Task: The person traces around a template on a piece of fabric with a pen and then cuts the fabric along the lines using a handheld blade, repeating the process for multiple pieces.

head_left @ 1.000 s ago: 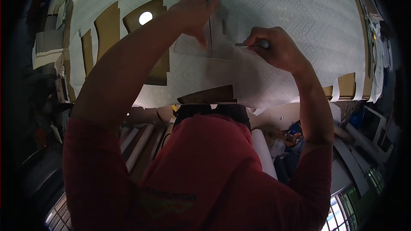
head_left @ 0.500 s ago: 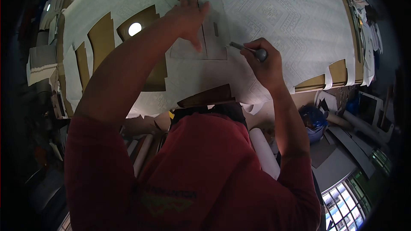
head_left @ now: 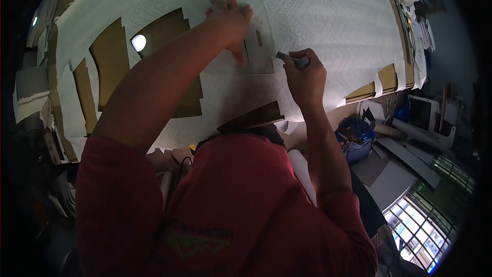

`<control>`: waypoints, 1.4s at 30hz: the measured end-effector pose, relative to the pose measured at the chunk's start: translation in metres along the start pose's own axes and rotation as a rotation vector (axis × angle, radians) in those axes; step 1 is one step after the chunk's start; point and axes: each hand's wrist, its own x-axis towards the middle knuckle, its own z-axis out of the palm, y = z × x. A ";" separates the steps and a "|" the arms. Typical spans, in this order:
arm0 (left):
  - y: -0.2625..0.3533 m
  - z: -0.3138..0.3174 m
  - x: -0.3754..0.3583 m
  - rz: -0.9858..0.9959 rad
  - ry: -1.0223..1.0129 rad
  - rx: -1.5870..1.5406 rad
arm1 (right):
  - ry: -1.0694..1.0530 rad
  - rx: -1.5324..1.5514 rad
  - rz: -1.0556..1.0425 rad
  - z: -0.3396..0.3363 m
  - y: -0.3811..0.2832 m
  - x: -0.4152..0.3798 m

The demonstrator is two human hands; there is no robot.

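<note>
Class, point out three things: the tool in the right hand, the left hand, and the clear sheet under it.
Left hand (head_left: pixel 230 24): head view, on the back of the hand.
Tool (head_left: pixel 303 63): head view, on the rounded grey handle end.
Clear sheet (head_left: pixel 260 57): head view, on its uncovered lower right part.

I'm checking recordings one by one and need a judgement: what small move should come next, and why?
Perhaps the right hand should draw the knife along the right edge of the clear template: its tip is beside that edge, and the left hand rests spread on the template.
</note>
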 end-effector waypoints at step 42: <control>0.000 -0.004 -0.008 0.026 0.054 -0.049 | -0.875 0.105 -0.456 0.043 -0.014 0.298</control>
